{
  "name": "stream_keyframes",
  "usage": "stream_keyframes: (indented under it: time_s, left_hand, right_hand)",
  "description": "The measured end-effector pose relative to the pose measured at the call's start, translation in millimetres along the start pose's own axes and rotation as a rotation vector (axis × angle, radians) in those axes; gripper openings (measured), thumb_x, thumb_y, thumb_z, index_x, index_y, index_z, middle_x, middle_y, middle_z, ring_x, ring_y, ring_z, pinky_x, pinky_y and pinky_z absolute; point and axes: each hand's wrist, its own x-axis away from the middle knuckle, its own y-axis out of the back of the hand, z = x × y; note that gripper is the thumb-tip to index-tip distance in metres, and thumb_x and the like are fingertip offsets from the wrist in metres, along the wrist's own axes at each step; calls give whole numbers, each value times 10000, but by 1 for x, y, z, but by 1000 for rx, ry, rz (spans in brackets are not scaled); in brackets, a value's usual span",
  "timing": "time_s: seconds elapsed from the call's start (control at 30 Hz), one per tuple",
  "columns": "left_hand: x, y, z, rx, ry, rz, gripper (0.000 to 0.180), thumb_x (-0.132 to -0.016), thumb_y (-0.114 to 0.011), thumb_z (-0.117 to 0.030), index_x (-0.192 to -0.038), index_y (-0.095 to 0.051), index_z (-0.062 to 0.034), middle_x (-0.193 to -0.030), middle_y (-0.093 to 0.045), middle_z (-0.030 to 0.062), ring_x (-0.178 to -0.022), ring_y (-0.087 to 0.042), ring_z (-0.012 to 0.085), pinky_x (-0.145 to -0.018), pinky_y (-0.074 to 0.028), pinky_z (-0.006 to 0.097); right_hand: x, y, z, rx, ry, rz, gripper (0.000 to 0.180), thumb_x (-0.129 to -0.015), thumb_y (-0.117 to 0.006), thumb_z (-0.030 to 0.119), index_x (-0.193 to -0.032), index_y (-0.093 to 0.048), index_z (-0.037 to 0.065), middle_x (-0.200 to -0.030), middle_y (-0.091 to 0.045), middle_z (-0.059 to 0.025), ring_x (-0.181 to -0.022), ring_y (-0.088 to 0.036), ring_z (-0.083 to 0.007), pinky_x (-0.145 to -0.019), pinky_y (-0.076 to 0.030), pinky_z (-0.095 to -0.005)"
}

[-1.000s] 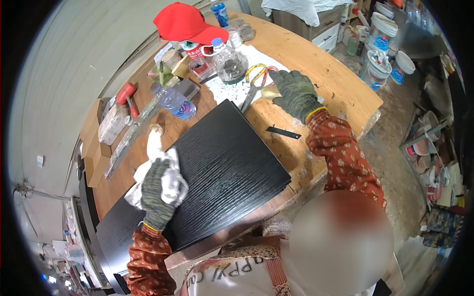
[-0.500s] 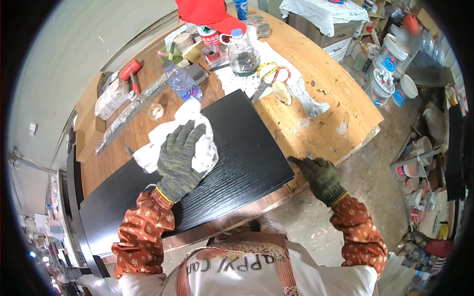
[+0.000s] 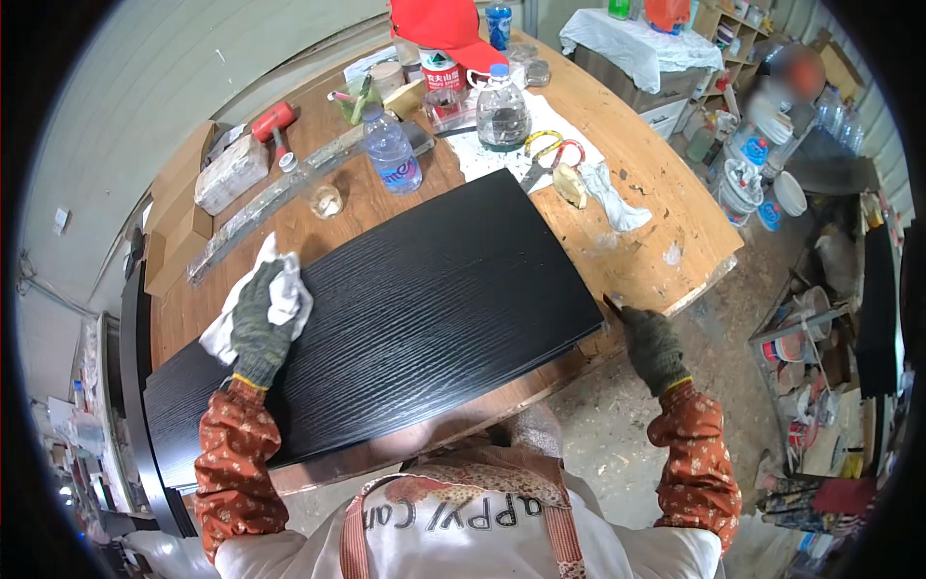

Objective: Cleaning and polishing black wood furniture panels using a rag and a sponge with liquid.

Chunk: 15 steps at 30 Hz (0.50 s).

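Observation:
My left hand [image 3: 262, 333], in a grey-green knit glove, presses a white cloth [image 3: 286, 295] onto a glossy black wood-grain board [image 3: 415, 309], near the board's far left edge. The board lies flat and slanted on the wooden table. My right hand [image 3: 658, 349], gloved alike, is off the board's right corner by the table edge. Its fingers are curled, and a thin dark object [image 3: 612, 305] juts from them toward the table; its kind is unclear.
Beyond the board stand a labelled plastic bottle [image 3: 394, 154], a glass bottle [image 3: 316, 193] and a clear jug [image 3: 503, 118]. Yellow-and-red-handled scissors [image 3: 555, 152], a red mallet [image 3: 274, 122] and a red cap [image 3: 446, 29] lie farther back. Buckets [image 3: 741, 183] stand on the floor at right.
My left hand has slid left and toward me along the board with the cloth. My right hand has shifted slightly right. The view has shifted a little too.

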Motion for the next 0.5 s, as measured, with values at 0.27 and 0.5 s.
stream_keyframes:
  time_s: [0.27,0.5]
  left_hand:
    - [40,26,37,-377,-113,-82,513,-900,-565,-326,-1342,-515,-71,-1317,-561,138,-1231,-510,308,-1063,-370,424]
    - [40,30,31,-401,-192,-110,532,-838,-653,-286,-1327,-534,-114,-1344,-551,134,-1242,-506,309,-1061,-369,443]
  right_hand:
    - [-52,108,122,-695,-358,-290,187,-934,-612,148,-1031,-689,7,-763,-637,-21,-639,-566,-89,-593,-474,-256]
    - [-77,102,232,96,1,-112,206,-869,-533,151,-1001,-683,101,-911,-679,-127,-812,-672,-302,-761,-527,-413]
